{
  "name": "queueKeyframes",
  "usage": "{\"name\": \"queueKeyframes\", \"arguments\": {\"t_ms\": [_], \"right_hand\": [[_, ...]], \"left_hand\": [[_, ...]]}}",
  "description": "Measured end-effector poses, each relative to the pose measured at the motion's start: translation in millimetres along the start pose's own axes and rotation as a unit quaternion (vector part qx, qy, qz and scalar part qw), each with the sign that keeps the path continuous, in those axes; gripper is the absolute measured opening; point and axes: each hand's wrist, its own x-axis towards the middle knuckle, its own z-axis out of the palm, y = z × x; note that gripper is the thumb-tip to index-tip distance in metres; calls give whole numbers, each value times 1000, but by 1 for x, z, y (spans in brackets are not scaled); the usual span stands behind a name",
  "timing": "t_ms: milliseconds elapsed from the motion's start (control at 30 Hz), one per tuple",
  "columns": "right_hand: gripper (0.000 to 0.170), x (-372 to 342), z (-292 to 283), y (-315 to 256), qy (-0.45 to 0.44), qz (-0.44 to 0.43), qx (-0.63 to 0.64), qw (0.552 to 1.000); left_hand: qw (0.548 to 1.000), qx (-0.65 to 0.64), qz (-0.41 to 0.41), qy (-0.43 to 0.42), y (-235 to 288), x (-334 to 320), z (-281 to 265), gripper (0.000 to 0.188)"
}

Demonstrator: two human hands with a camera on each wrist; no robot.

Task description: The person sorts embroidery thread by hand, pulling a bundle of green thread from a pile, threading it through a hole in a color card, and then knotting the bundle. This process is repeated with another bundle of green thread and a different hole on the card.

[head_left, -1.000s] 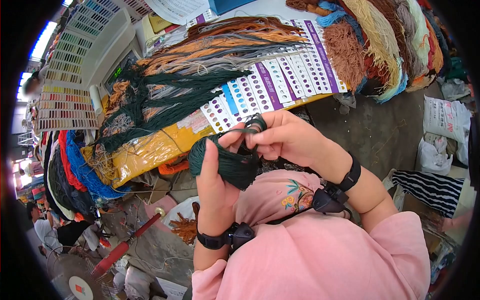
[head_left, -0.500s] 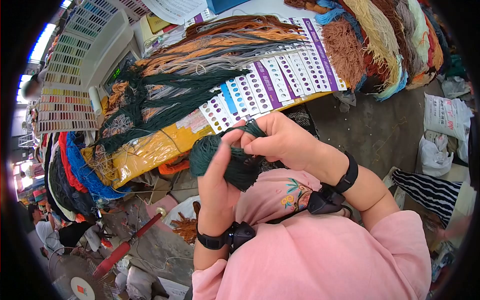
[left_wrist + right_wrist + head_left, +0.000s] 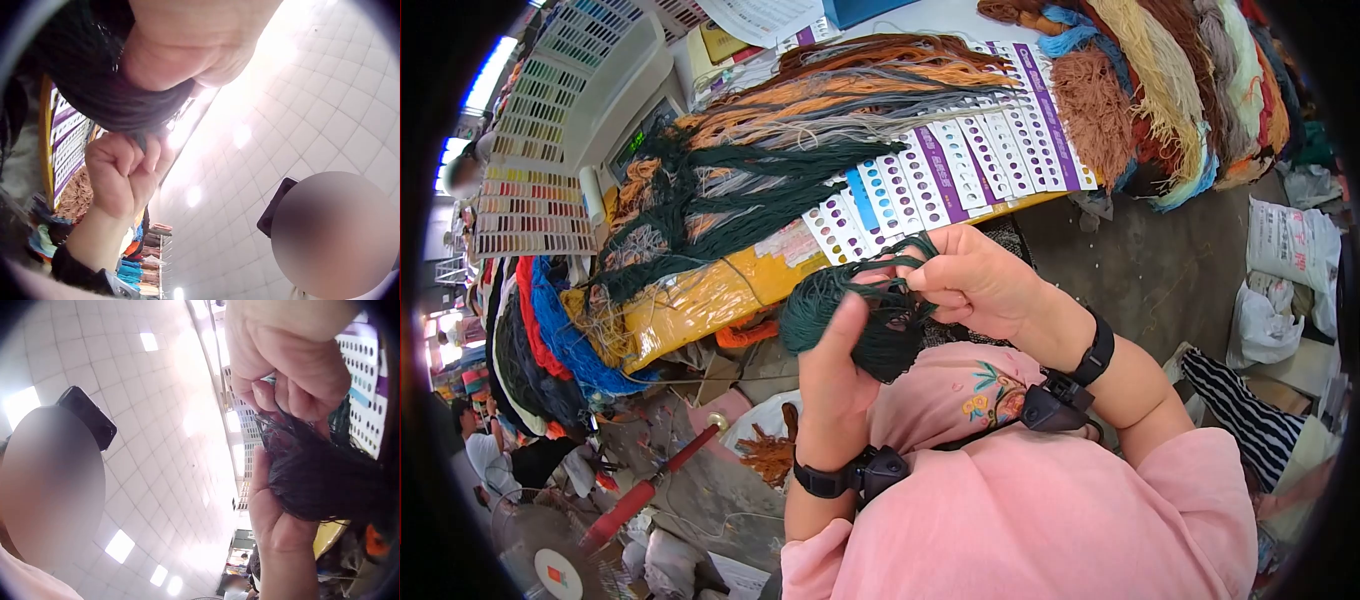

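A skein of dark green thread (image 3: pixel 810 312) is bunched up in front of the pink shirt. My left hand (image 3: pixel 837 385) holds it from below, the thumb lying along its near side and most of the fingers hidden behind the thread. At the skein's right end, my right hand (image 3: pixel 985 283) pinches a few strands between curled fingers and thumb. Seen by the right wrist camera, loose loops of the green thread (image 3: pixel 294 447) spread between the two hands. In the left wrist view, the curled right hand (image 3: pixel 122 172) sits right under the dark bundle.
Beyond the hands, a table with a yellow edge (image 3: pixel 700 308) bears dark green hanks (image 3: pixel 770 210), orange and brown threads (image 3: pixel 850 75), and punched colour cards (image 3: pixel 945 165). More yarn (image 3: pixel 1095 105) hangs at the right end. A fan (image 3: pixel 550 560) stands lower left.
My left thumb has tipped from upright toward the right, then settled against the skein. The right hand keeps close to the skein's end, where the loops now look looser and more spread.
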Motion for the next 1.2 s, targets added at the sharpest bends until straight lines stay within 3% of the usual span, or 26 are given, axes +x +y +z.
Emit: {"name": "queueKeyframes", "arguments": {"t_ms": [33, 333, 633, 733, 933, 1200], "right_hand": [[13, 1, 0, 1, -2, -4, -6, 1000], [7, 0, -1, -2, 9, 10, -23, 1000], [5, 1, 5, 0, 43, -20, -175, 984], [5, 1, 5, -1, 40, -20, -153, 987], [5, -1, 1, 0, 32, -33, -117, 992], [21, 2, -9, 0, -8, -16, -76, 997]], "left_hand": [[999, 37, 19, -3, -1, -1, 0, 26], [998, -22, -3, 62, 1, 0, 12, 19], [997, -20, -8, 70, -1, 3, 12, 15], [999, -13, -3, 33, -2, 3, 7, 23], [999, -13, -15, 42, -7, 5, 3, 21], [999, -41, -18, 27, -6, 6, 2, 15]]}}
